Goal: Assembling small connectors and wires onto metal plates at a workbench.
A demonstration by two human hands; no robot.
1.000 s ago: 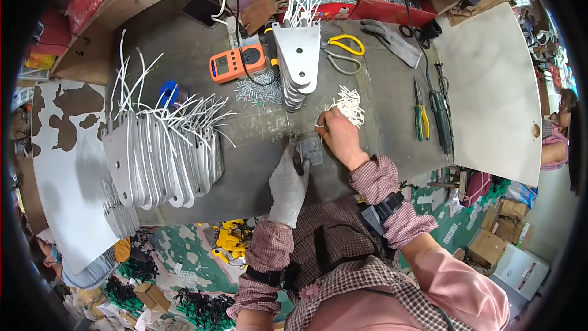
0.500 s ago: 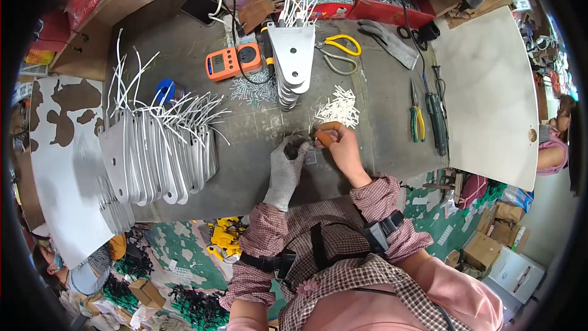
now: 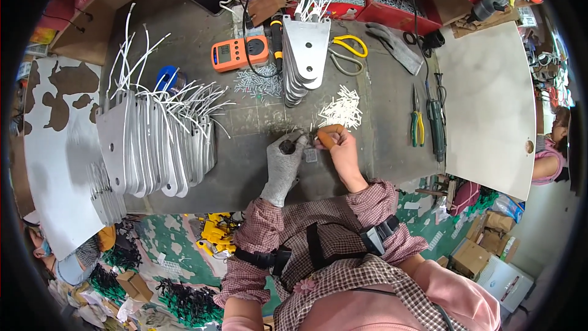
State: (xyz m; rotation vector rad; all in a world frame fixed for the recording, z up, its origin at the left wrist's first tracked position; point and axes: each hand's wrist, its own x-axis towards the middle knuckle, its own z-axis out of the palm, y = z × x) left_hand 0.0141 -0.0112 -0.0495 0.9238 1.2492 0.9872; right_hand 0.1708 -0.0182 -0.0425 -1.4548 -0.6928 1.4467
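Observation:
My left hand (image 3: 284, 158), in a grey work glove with a dark patch near the thumb, is closed with its fingertips pinched together. Beside it my right hand (image 3: 342, 154) is bare apart from an orange finger cot (image 3: 334, 130), its thumb and index finger also pinched. Both sets of fingertips almost meet above the bench; whatever small pieces they hold are too tiny to name. Just beyond lies a heap of short white tubes (image 3: 342, 109). Between the hands, a small pale square (image 3: 311, 155) rests on the bench.
On the left stands a row of grey metal plates (image 3: 144, 147) with white wires; another stack (image 3: 306, 46) is ahead. Around them are an orange meter (image 3: 229, 54), small grey tubes (image 3: 257, 83), yellow-handled scissors (image 3: 349, 46), a glove (image 3: 398, 49), pliers (image 3: 418, 125) and a soldering-iron-like tool (image 3: 436, 129).
My fingertips have drawn slightly apart, the gloved left hand shifting a little left. The whole view has tilted slightly; the things on the bench stay as they were.

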